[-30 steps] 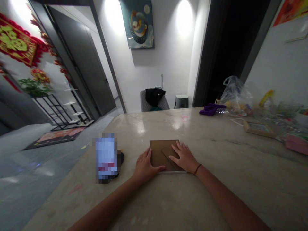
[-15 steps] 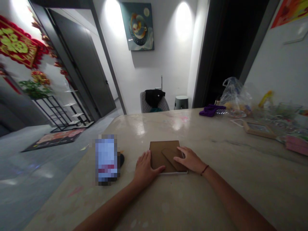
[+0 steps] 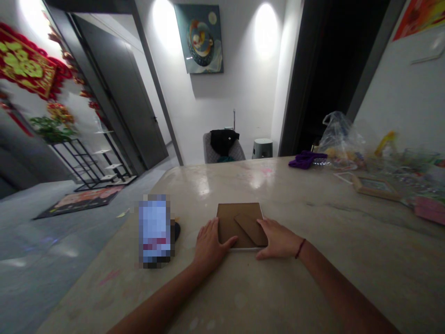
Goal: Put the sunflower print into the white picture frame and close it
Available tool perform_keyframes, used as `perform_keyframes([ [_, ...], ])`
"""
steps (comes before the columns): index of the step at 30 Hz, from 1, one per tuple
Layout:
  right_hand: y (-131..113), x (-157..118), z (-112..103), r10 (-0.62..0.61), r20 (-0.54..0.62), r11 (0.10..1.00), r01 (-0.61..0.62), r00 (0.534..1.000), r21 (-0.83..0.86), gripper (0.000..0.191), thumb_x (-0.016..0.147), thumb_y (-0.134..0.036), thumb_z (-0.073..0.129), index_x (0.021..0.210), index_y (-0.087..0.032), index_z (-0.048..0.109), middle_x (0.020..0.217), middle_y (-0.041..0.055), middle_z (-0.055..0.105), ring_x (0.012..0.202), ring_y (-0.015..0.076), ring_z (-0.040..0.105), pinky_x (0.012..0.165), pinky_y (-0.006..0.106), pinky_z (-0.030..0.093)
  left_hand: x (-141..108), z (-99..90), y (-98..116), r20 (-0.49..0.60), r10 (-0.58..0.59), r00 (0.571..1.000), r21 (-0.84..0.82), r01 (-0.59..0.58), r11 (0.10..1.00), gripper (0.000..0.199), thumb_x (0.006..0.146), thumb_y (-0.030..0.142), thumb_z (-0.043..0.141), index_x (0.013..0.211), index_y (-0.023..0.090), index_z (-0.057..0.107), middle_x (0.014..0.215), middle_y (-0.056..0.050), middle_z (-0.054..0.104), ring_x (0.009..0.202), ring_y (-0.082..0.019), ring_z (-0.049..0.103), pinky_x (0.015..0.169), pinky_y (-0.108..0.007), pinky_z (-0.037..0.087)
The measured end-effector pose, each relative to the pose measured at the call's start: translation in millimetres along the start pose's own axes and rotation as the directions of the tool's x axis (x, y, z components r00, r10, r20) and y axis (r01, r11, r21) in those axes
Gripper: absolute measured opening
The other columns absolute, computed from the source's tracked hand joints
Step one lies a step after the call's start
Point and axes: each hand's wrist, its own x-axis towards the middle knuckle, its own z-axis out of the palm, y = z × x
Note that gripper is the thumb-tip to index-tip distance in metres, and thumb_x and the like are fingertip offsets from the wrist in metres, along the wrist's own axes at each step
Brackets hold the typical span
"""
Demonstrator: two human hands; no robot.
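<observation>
A brown-backed picture frame (image 3: 229, 222) lies flat on the desk (image 3: 313, 278), its cardboard strut (image 3: 251, 229) folded against the back (a white rim (image 3: 243, 249) just shows along the near edge); the left hand (image 3: 210, 243) rests on the near left side, fingers (image 3: 225, 242) spread; the right hand (image 3: 278, 240) meets the right edge, fingers (image 3: 262, 227) pressed together; a pixelated object (image 3: 155, 230) sits to the left, near the left hand; another wooden frame (image 3: 376, 188) lies well off to the right, beyond it a plastic bag (image 3: 342, 139) and purple cloth (image 3: 306, 161).

picture frame back (image 3: 227, 222): plain brown | worktop (image 3: 313, 278): cream marble, grey veins | cloth (image 3: 306, 160): purple | wall hanging (image 3: 24, 65): red and gold | painting (image 3: 199, 39): teal, swirled
</observation>
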Motion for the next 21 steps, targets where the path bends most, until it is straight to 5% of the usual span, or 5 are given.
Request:
perform_keyframes([
  [6,0,7,6,-0.015,-0.120,0.998,0.008,0.993,-0.058,0.087,0.055,-0.054,0.067,0.126,-0.010,0.042,0.127,0.0181,0.047,0.116,0.0304,0.042,0.096,0.040,0.032,5,-4.2,0,-0.026,0.051,0.998,0.020,-0.051,0.998,0.057,0.083,0.053,0.038,0.123,0.013,0.046,0.129,-0.014,0.049,0.119,-0.025,0.044,0.101,-0.040,0.030],
  [15,4,8,8,-0.014,-0.192,1.000,0.009,0.981,-0.029,0.084,0.058,-0.061,0.062,0.122,-0.009,0.047,0.122,0.0185,0.051,0.113,0.0301,0.045,0.095,0.040,0.034,3,-2.5,-2,-0.036,0.075,0.997,-0.015,-0.075,0.997,0.067,0.077,0.060,0.042,0.124,0.013,0.044,0.130,-0.015,0.047,0.121,-0.027,0.041,0.102,-0.042,0.028],
  [21,-16,15,21,0.114,-0.416,0.986,-0.155,0.902,-0.067,0.049,0.069,-0.050,0.057,0.101,-0.012,0.056,0.099,0.0160,0.060,0.095,0.0274,0.055,0.083,0.038,0.041,5,-1.0,-6,-0.065,0.041,0.997,-0.121,-0.049,0.991,0.056,0.084,0.047,0.039,0.126,0.011,0.041,0.127,-0.015,0.051,0.118,-0.024,0.045,0.101,-0.039,0.030],
])
